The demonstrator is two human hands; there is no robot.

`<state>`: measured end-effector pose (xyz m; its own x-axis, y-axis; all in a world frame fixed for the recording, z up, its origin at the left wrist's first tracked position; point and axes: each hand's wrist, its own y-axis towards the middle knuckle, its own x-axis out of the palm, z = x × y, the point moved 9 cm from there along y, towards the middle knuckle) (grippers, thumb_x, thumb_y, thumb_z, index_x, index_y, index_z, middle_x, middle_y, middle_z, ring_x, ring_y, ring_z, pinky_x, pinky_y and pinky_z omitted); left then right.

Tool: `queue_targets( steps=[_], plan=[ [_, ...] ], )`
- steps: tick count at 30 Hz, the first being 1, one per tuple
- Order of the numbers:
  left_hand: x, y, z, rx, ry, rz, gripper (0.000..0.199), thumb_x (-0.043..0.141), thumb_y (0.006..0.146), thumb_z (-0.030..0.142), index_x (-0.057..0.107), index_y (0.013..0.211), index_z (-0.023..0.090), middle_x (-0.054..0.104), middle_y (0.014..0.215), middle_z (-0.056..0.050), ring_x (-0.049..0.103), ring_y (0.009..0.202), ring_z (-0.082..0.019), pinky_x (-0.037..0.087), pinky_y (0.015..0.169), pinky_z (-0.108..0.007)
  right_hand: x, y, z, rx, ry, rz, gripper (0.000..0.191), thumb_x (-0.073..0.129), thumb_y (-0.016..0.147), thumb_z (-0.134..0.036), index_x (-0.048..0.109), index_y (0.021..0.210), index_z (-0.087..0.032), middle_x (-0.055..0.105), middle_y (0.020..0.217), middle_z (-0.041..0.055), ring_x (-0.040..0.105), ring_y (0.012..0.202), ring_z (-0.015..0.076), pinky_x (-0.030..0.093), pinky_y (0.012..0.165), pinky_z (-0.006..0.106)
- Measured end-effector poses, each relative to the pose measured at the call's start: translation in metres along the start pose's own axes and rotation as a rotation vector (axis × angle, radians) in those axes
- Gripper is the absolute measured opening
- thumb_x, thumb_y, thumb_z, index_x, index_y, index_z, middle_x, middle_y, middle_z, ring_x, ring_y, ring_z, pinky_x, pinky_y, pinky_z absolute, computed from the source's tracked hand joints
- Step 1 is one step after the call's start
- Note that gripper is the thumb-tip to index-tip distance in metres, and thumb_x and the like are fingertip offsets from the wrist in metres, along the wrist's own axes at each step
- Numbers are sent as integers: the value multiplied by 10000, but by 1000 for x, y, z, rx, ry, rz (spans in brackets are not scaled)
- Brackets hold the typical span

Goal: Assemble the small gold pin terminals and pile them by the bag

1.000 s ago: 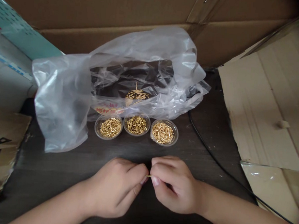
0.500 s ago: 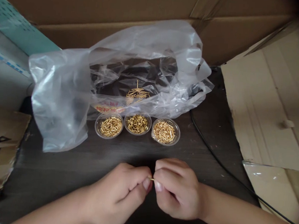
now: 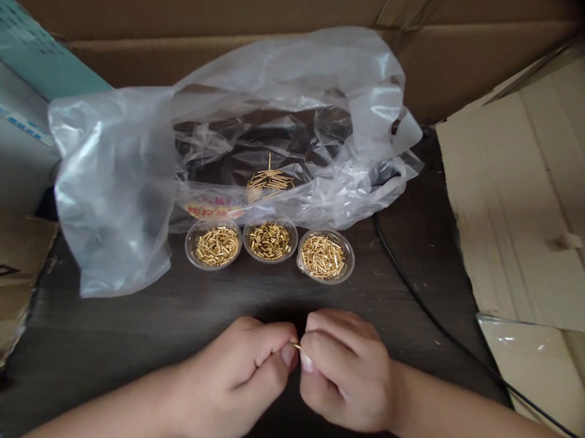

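Note:
Between my two hands, low in the head view, a thin gold-coloured metal pin (image 3: 297, 345) spans the small gap. My left hand (image 3: 241, 379) pinches its left end with thumb and forefinger. The other end is pinched by my right hand (image 3: 346, 373), fingers curled in. Most of the pin is hidden by the fingertips. Beyond the hands stand three clear round cups of small gold parts: a left cup (image 3: 214, 243), a middle cup (image 3: 270, 240) and a right cup (image 3: 324, 255). The middle cup's pieces look shorter and darker.
Behind the cups a clear plastic bag (image 3: 120, 167) lies spread, with a pile of long gold pins (image 3: 270, 179) on it. A black cable (image 3: 426, 312) runs down the right side. Cardboard (image 3: 529, 202) stands right and behind; a torn carton (image 3: 1, 292) is at left.
Both hands keep their pinch on the pin, and the fingertips have drawn very slightly closer. The view has shifted a little; the cups and bag stay put.

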<state>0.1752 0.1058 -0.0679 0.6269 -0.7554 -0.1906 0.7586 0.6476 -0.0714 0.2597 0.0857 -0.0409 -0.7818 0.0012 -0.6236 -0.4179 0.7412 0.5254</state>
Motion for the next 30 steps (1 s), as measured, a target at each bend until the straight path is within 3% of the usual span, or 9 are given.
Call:
queue_targets(
  steps=[8, 30],
  plan=[
    [-1, -4, 3, 76, 97, 109, 269, 381, 1028, 159, 358, 764, 202, 357, 597, 68, 356, 496, -80, 272, 505, -226, -1, 2, 1, 7, 47, 28, 228, 423, 880, -69, 379, 719, -225, 380, 631, -31, 354, 570, 134, 299, 550, 299],
    [2, -3, -6, -65, -105, -6, 480, 298, 1097, 488, 340, 716, 199, 329, 613, 46, 319, 556, -112, 281, 532, -269, -2, 4, 4, 32, 157, 47, 230, 404, 902, -74, 357, 732, -222, 363, 635, -40, 355, 559, 115, 304, 541, 281]
  ],
)
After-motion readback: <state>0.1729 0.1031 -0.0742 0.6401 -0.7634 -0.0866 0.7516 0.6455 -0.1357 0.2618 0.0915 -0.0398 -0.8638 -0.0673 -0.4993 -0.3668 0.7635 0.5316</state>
